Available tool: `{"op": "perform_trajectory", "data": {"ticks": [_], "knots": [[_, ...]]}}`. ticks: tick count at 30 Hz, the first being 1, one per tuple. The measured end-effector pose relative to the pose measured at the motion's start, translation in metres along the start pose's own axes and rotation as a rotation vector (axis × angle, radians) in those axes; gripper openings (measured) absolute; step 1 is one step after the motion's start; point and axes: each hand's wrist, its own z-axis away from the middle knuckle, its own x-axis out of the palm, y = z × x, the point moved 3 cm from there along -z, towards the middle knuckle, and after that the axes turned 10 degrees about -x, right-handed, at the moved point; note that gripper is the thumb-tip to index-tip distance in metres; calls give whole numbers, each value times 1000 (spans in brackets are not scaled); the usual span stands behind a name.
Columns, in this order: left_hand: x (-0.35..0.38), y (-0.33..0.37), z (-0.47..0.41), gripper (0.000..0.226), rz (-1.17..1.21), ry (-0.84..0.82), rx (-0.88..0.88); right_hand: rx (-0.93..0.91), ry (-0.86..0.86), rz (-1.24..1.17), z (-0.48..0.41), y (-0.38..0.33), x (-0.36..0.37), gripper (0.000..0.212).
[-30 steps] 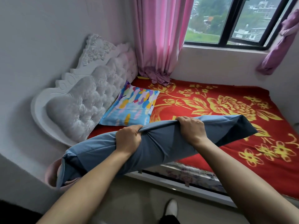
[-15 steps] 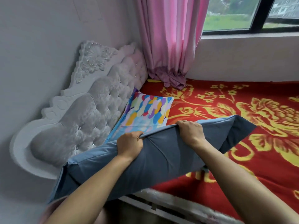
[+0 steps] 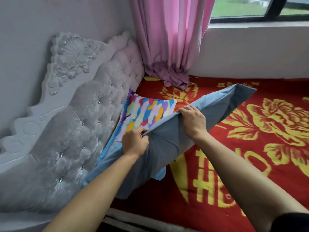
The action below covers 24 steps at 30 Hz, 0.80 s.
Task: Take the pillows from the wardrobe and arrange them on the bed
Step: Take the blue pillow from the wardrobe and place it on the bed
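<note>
I hold a long grey-blue pillow (image 3: 215,108) over the head end of the bed (image 3: 250,156), which is covered by a red blanket with yellow flowers. My left hand (image 3: 134,142) and my right hand (image 3: 192,120) both grip its upper edge near the middle. The pillow slants from lower left to upper right and partly overlaps a multicoloured patterned pillow (image 3: 148,111) that lies flat against the headboard. The wardrobe is out of view.
A tufted grey-white headboard (image 3: 75,124) stands on the left against the wall. A pink curtain (image 3: 168,39) hangs at the far corner, its hem resting on the bed. A window (image 3: 259,10) and its ledge run along the far side.
I have moved closer, and the grey-blue pillow has gone forward from the bed's front edge onto the bed, now over the patterned pillow. Both hands keep their grip.
</note>
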Motion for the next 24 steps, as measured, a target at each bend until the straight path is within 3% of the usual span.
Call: {"op": "perform_trajectory", "data": {"ticks": [7,12,17,21,24], "knots": [[29,-50,-103,7,221,-164,-96,35,-62,117,-83,-18,58,28],[57,-128,-162,5,322,-228,-196,86,-68,106,-121,-49,143,29],[91,-192,-185,14,245,-157,-180,178,-136,74,-90,-82,259,56],[114,-204,-205,22,174,-105,-138,276,-73,-39,-57,-82,311,50],[133,-219,-233,27,104,-107,-118,421,-175,-52,-33,-74,341,59]]}}
